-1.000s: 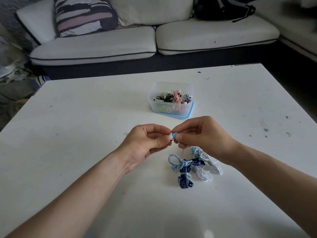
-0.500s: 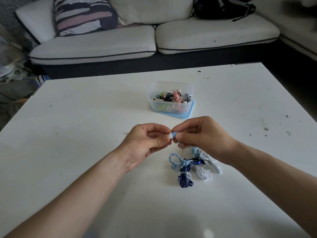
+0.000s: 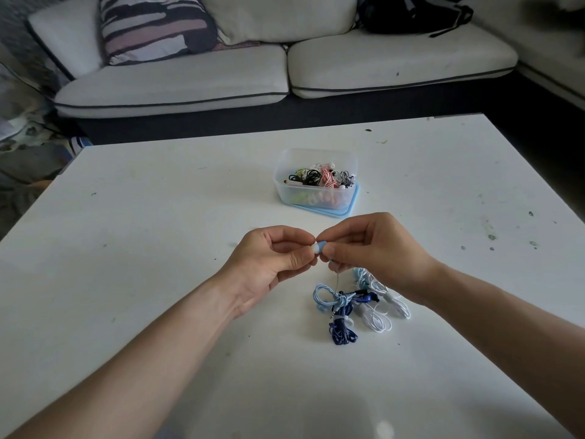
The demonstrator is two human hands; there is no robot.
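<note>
Both hands meet above the middle of the white table and pinch one small light-blue earbud with a white tip. My left hand holds the white tip end with thumb and forefinger. My right hand pinches the blue end. A thin cord hangs from the earbud down to a pile of bundled earphone cords in light blue, dark blue and white, lying on the table just below my right hand.
A clear plastic box holding several coiled cords in black, pink, green and white stands on a blue lid behind my hands. A white sofa with a striped cushion and a black bag lies beyond the table.
</note>
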